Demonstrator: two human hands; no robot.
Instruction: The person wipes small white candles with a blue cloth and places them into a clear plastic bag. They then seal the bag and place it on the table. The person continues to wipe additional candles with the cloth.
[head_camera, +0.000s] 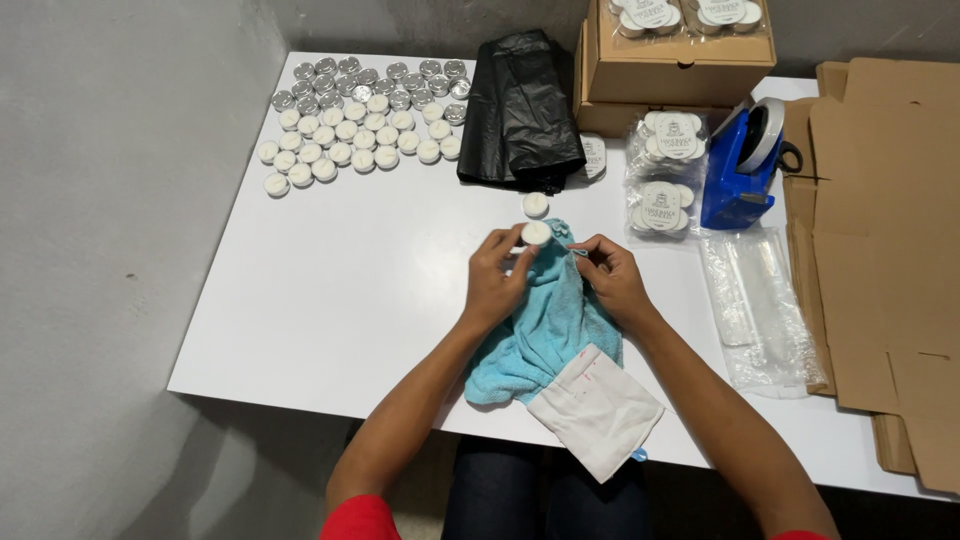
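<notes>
My left hand (494, 280) holds a small white tealight candle (536, 232) at its fingertips, above a light blue cloth (545, 335). My right hand (612, 278) pinches the upper edge of that cloth beside the candle. The cloth lies bunched on the white table (340, 290), and a white fabric piece (595, 408) hangs from its lower end over the table's front edge. Another single tealight (535, 204) sits just beyond my hands.
Several rows of tealights (360, 125) fill the far left. A black plastic bag (520, 110), stacked cardboard boxes (670, 65), packed candle bags (665, 165), a blue tape dispenser (742, 165), clear plastic bags (760, 310) and flat cardboard (885, 250) are behind and to the right.
</notes>
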